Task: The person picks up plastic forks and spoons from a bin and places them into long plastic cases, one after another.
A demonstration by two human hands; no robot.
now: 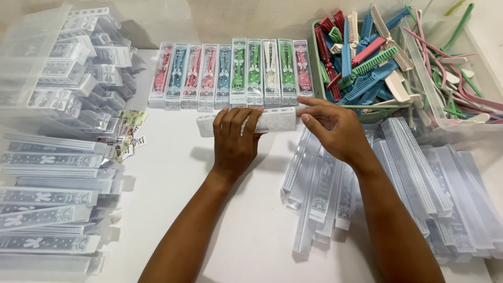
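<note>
My left hand (234,137) grips the middle of a long clear plastic box (275,120) held level above the white table. My right hand (331,128) pinches the box's right end between thumb and fingers. Something white shows inside the box, though I cannot tell what it is. Just beyond the box lies a row of filled boxes (230,73), side by side, with pink, blue, green and white combs in them.
A green basket (317,57) of loose coloured combs and a clear tub (461,126) of long-handled combs stand at the back right. Empty clear boxes are piled at the right (419,183) and left (47,183). Small printed cards (128,133) lie left of centre.
</note>
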